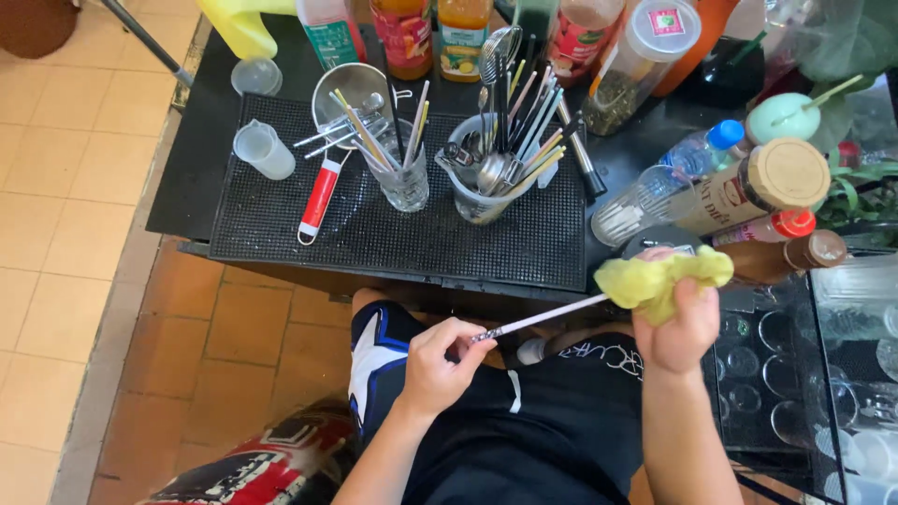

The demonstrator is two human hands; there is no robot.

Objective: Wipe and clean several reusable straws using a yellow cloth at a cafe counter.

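My left hand (440, 363) pinches the near end of a long thin metal utensil (543, 318), held level over my lap. My right hand (681, 323) is closed around a yellow cloth (659, 279) that wraps the utensil's far end, so that end is hidden. In front of me on a black bar mat (281, 220) stand a clear glass (402, 178) of straws and sticks and a metal jug (482, 192) packed with spoons, whisks and straws.
A red-handled strainer (327, 150) and a small plastic cup (264, 150) lie on the mat. Bottles and jars (748, 187) crowd the right and back edge. A glass rack of upturned glasses (823, 374) stands at right. Tiled floor (75, 206) lies at left.
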